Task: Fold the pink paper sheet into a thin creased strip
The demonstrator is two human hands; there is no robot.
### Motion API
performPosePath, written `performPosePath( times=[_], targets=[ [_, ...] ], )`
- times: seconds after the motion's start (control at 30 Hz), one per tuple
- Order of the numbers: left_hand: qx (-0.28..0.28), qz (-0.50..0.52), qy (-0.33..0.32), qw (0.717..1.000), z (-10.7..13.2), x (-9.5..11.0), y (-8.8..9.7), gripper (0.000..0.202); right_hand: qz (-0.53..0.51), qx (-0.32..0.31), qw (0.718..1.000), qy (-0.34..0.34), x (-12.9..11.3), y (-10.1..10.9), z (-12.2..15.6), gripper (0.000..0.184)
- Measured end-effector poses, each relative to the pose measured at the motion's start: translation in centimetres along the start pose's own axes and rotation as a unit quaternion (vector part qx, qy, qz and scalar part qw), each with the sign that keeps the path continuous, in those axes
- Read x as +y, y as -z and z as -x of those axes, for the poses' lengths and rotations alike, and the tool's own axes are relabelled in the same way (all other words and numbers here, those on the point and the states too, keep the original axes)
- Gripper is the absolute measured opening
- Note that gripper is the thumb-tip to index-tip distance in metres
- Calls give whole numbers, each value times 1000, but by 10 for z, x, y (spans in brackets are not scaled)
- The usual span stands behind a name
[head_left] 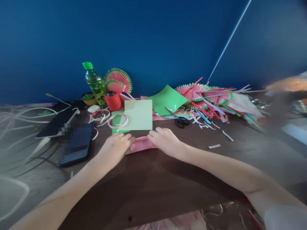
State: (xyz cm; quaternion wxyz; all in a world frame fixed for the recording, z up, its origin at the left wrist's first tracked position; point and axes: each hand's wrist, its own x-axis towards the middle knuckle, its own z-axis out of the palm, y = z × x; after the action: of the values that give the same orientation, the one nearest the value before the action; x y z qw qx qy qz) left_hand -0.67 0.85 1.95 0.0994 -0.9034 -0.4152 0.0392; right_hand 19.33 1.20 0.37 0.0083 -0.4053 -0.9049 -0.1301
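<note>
A strip of pink paper (pixel 143 145), with a fold along its upper side and a bit of green at its left end, lies between my hands on the dark table. My left hand (pixel 117 145) grips its left end, fingers curled over the top. At the other end my right hand (pixel 165 142) is closed on it in the same way. Just beyond lies a pale green sheet (pixel 140 115), partly over a brighter green piece (pixel 117 119). A roll of white tape (pixel 117 121) rests on their left edge. The undersides of my fingers are hidden.
Scissors (pixel 181 122) lie behind my right hand, near a green sheet (pixel 165 100). Pleated paper fans (pixel 195 92) and coloured sticks pile up at the back right. A phone (pixel 78 143), a red spool (pixel 113 101) and a bottle (pixel 94 83) are on the left.
</note>
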Motion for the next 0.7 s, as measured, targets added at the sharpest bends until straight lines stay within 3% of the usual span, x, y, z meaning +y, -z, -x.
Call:
performPosePath(
  times=[0.17, 0.3, 0.53, 0.7],
  targets=[
    [-45, -34, 45, 997, 2, 13, 7, 38, 21, -25, 999, -18, -11, 1, 4, 17],
    [-67, -67, 45, 994, 2, 25, 8, 36, 47, -23, 999, -17, -19, -4, 6, 18],
    [-33, -111, 31, 993, -2, 33, -7, 43, 100, 35, 994, -18, -28, -16, 9, 31],
    [20, -148, 29, 988, 0, 35, -15, 37, 126, 22, 991, -25, -32, -15, 12, 42]
  ],
)
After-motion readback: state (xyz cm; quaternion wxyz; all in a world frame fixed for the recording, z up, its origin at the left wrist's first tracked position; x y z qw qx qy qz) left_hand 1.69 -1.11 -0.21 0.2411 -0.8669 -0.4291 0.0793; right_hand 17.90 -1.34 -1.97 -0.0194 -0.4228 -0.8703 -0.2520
